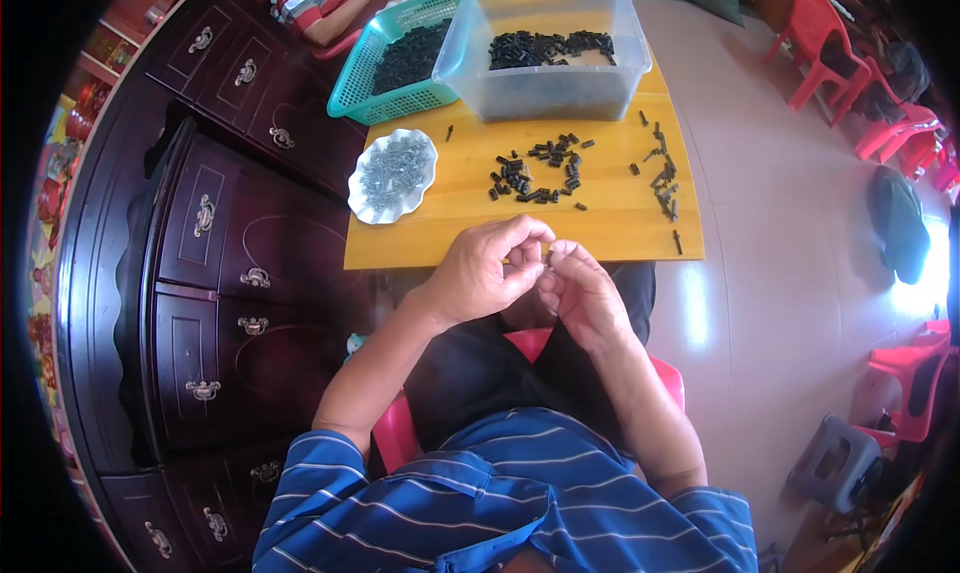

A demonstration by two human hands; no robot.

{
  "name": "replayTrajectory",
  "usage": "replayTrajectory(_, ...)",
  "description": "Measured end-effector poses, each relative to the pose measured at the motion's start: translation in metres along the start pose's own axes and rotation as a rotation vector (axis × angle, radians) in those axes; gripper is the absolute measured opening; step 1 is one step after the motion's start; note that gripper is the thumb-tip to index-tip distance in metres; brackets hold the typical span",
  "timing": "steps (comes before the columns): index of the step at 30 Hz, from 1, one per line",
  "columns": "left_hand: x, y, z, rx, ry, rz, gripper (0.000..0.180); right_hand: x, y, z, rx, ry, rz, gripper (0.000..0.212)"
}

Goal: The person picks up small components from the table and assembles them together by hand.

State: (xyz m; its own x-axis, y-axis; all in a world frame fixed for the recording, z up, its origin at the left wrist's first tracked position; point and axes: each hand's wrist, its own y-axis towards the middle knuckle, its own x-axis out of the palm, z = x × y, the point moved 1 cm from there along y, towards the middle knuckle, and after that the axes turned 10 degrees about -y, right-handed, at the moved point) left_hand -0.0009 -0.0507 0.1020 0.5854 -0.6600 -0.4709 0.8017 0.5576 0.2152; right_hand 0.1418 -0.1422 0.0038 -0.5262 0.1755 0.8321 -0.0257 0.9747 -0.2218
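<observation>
My left hand [488, 269] and my right hand [588, 295] meet just in front of the table's near edge, fingertips pinched together. Between them sits something small and dark, mostly hidden by the fingers, so its kind does not show. Beyond my hands, a loose pile of small black cylindrical parts [541, 195] lies on the yellow wooden table [440, 245]. To the left stands a white scalloped dish [357, 186] of small, clear or silvery pieces. Longer thin black parts [664, 180] are strewn along the right side of the table.
At the back are a clear plastic bin [545, 103] and a green basket [345, 98], both holding black parts. A dark wooden cabinet [270, 263] borders the left. Another person's arm [340, 18] rests at the far left. Red plastic chairs [820, 48] and a grey stool [835, 463] stand right.
</observation>
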Motion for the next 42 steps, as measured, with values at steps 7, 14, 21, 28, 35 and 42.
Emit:
replayTrajectory(7,0.003,0.0,0.0,0.043,0.108,0.037,0.034,0.002,0.001,0.0,-0.027,-0.063,0.033,0.018)
replayTrajectory(14,-0.001,0.002,0.004,0.103,0.276,0.043,0.032,0.001,0.002,0.006,-0.039,-0.14,0.056,0.016)
replayTrajectory(21,-0.011,0.017,-0.001,-0.073,-0.106,-0.1,0.021,-0.001,0.001,0.005,0.04,0.047,-0.037,0.013)
replayTrajectory(28,0.004,0.047,-0.037,-0.024,0.034,0.091,0.021,0.005,-0.001,-0.001,0.022,0.091,-0.087,0.017)
replayTrajectory(35,0.041,0.07,-0.072,0.022,0.4,0.034,0.028,0.015,-0.007,-0.006,-0.006,-0.029,-0.21,0.016)
replayTrajectory(42,0.052,0.07,-0.091,-0.048,0.564,-0.036,0.016,0.015,-0.008,-0.007,-0.027,-0.071,-0.258,0.018)
